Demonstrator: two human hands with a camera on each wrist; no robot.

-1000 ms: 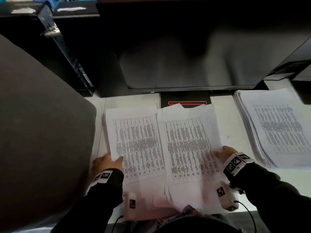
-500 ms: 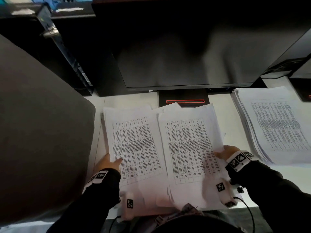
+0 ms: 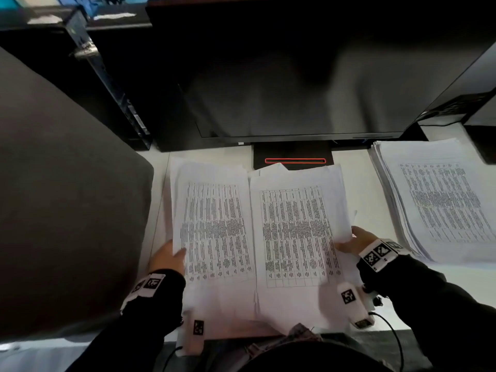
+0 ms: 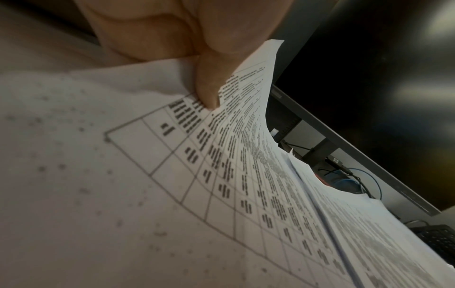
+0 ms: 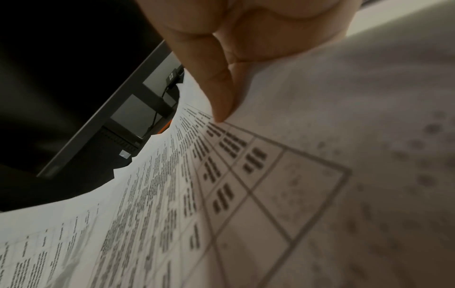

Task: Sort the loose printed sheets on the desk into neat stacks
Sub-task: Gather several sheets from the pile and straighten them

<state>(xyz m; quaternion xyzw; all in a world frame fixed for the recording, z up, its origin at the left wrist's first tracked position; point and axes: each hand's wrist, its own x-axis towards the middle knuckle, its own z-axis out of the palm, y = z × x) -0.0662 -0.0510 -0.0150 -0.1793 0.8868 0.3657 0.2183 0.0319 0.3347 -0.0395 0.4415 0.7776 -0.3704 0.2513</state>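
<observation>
Two piles of printed table sheets lie side by side before me on the white desk (image 3: 359,183). My left hand (image 3: 171,257) grips the outer edge of the left pile (image 3: 214,229), thumb on top of the sheets (image 4: 221,175) and the other fingers hidden beneath. My right hand (image 3: 351,240) pinches the right edge of the right pile (image 3: 295,232), thumb pressed on the print (image 5: 221,175). Both piles are lifted slightly at their outer edges, and their inner edges meet. A third stack of sheets (image 3: 440,200) rests flat at the far right.
A dark monitor (image 3: 295,76) on a black stand with a red-outlined slot (image 3: 295,160) sits just behind the piles. A large grey cushion-like surface (image 3: 61,197) fills the left. Black equipment (image 3: 483,135) stands behind the right stack. A keyboard corner (image 4: 438,241) and cables (image 4: 357,181) show under the monitor.
Both hands keep hold of their piles. The top sheets have shifted a little into line, with the inner edges now closer and straighter.
</observation>
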